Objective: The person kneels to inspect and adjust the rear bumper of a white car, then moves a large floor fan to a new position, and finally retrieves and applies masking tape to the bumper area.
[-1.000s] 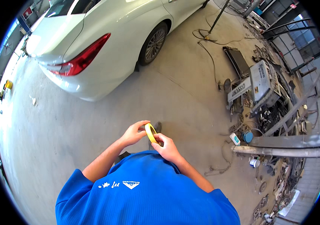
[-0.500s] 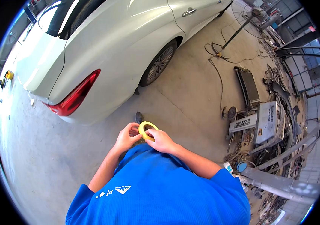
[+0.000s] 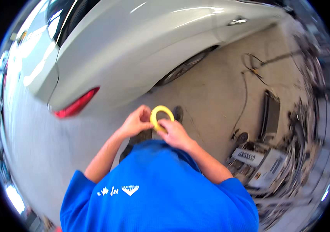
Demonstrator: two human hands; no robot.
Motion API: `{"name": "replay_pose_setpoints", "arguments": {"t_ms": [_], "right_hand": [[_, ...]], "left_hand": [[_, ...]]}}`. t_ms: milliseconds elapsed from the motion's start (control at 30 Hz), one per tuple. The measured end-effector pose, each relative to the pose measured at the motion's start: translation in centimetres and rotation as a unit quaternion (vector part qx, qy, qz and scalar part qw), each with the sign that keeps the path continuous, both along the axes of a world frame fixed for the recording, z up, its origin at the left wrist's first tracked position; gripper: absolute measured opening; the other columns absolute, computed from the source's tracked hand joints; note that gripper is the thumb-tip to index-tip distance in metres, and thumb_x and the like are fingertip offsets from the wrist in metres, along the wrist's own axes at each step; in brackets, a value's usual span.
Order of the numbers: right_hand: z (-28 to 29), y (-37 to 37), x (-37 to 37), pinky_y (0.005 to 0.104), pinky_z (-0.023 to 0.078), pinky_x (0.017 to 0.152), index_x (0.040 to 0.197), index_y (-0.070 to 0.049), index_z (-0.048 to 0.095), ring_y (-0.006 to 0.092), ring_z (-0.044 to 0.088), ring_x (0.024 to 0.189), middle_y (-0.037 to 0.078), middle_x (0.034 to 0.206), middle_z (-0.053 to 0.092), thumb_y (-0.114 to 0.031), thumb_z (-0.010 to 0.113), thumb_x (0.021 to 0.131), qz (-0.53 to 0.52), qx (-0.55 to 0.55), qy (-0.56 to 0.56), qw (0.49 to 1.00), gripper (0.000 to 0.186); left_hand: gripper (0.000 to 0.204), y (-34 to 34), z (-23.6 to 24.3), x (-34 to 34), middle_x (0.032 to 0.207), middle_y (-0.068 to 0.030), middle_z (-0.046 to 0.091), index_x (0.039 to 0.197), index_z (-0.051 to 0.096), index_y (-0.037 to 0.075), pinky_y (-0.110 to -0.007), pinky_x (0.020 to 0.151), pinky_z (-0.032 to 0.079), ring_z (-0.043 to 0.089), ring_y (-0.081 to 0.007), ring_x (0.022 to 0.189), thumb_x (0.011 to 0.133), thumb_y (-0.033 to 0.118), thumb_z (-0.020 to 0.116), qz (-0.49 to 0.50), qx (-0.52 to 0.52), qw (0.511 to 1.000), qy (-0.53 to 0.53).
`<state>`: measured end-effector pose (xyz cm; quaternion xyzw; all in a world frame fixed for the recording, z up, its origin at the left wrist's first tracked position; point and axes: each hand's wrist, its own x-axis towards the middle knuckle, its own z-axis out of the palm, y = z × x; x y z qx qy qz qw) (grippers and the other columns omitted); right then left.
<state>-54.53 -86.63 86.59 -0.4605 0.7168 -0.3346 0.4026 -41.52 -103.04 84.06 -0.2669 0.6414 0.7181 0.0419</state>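
Observation:
A roll of yellow masking tape [image 3: 153, 113] is held upright in front of my body. My right hand [image 3: 176, 134] grips its lower right part, with fingers reaching into the ring. At the roll's left edge my left hand [image 3: 136, 121] is closed, fingers curled and fingertips against the tape; whether a loose tape end is pinched there is too small to tell. Beyond both hands stands a pale car [image 3: 134, 50], its red tail light [image 3: 78, 104] ahead to the left and its rear wheel [image 3: 186, 67] ahead to the right.
On the right a dark radiator-like panel [image 3: 271, 114] leans above a grey machine [image 3: 267, 168]. Cables [image 3: 245, 92] run over the concrete floor near a stand's base [image 3: 256, 71]. Piled metal parts [image 3: 298, 133] line the right side. My shoe [image 3: 178, 113] shows just past the tape.
My view has turned and come closer to the car's side. Both hands, still at the tape roll, sit higher in the picture. A step has shifted my feet.

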Motion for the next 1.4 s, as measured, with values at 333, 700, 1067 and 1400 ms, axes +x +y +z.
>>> {"name": "replay_pose_setpoints", "arguments": {"t_ms": [333, 700, 1067, 1400], "right_hand": [[-0.3, 0.1, -9.9, 0.0398, 0.045, 0.072, 0.098, 0.0, 0.057, 0.0336, 0.059, 0.081, 0.018, 0.088, 0.062, -0.012, 0.065, 0.076, 0.201, -0.052, -0.064, 0.976, 0.026], [1.9, -3.0, -11.6, 0.0387, 0.045, 0.076, 0.103, 0.0, 0.057, 0.0307, 0.058, 0.084, 0.016, 0.09, 0.061, -0.015, 0.067, 0.077, 0.416, -0.11, -0.099, 0.897, 0.032], [3.9, -8.0, -3.7, 0.036, 0.046, 0.076, 0.102, 0.0, 0.056, 0.0269, 0.058, 0.082, 0.015, 0.089, 0.06, -0.012, 0.066, 0.077, 0.384, -0.071, -0.104, 0.915, 0.029], [3.1, -7.5, 5.1, 0.0328, 0.046, 0.073, 0.101, 0.002, 0.057, 0.0229, 0.058, 0.077, 0.013, 0.083, 0.06, -0.014, 0.065, 0.076, 0.38, 0.01, -0.115, 0.918, 0.03]], "left_hand": [[0.038, 6.9, 4.8, -4.7, 0.086, -0.0068, 0.063, 0.108, 0.052, 0.004, -0.032, 0.079, 0.047, 0.06, -0.0176, 0.081, 0.074, 0.008, 0.071, 0.145, -0.151, 0.971, -0.116], [0.009, 6.4, 6.7, -1.7, 0.084, -0.006, 0.051, 0.088, 0.055, 0.001, -0.029, 0.068, 0.044, 0.051, -0.0148, 0.075, 0.086, 0.01, 0.058, 0.189, -0.173, 0.963, -0.078], [0.018, 2.8, 8.7, 6.9, 0.092, -0.0055, 0.054, 0.093, 0.051, 0.002, -0.027, 0.075, 0.045, 0.053, -0.0125, 0.081, 0.085, 0.015, 0.062, 0.322, -0.135, 0.937, -0.026], [0.014, 2.8, 3.1, 15.6, 0.082, 0.0017, 0.054, 0.091, 0.055, 0.005, -0.022, 0.073, 0.043, 0.049, -0.0065, 0.076, 0.086, 0.017, 0.061, 0.235, 0.059, 0.97, 0.016]]}}
